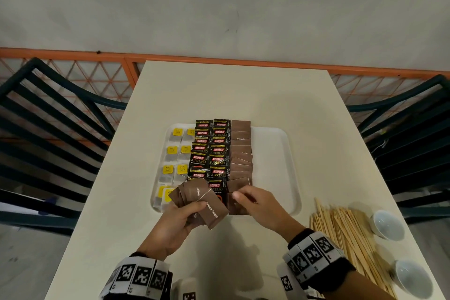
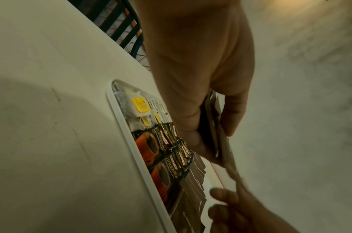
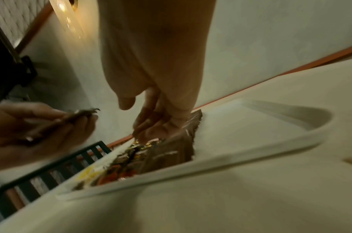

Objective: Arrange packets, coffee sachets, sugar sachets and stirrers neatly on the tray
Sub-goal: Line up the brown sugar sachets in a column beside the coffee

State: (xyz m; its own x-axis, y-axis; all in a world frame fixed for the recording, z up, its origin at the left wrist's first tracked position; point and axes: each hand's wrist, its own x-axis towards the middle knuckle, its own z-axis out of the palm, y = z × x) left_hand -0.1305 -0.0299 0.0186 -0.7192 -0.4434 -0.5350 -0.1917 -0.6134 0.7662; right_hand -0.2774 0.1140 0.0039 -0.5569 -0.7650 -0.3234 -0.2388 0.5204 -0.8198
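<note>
A white tray (image 1: 272, 153) lies mid-table. On it, left to right, are tea bags with yellow tags (image 1: 175, 161), black Kopiko coffee sachets (image 1: 211, 153) and a row of overlapping brown sugar sachets (image 1: 241, 153). My left hand (image 1: 187, 217) grips a fan of brown sugar sachets (image 1: 207, 200) just above the tray's near edge; the stack (image 2: 213, 123) is pinched between thumb and fingers. My right hand (image 1: 255, 202) is over the near end of the sugar row, its fingers (image 3: 157, 124) pressing down on a sachet (image 1: 235, 206) there, thumb apart. Wooden stirrers (image 1: 341, 231) lie loose on the table, right of the tray.
Two small white bowls (image 1: 387, 225) (image 1: 411, 277) stand at the table's near right edge beside the stirrers. The tray's right part is bare. Dark slatted chairs (image 1: 48, 129) flank the table on both sides, and an orange mesh rail (image 1: 170, 58) runs behind it.
</note>
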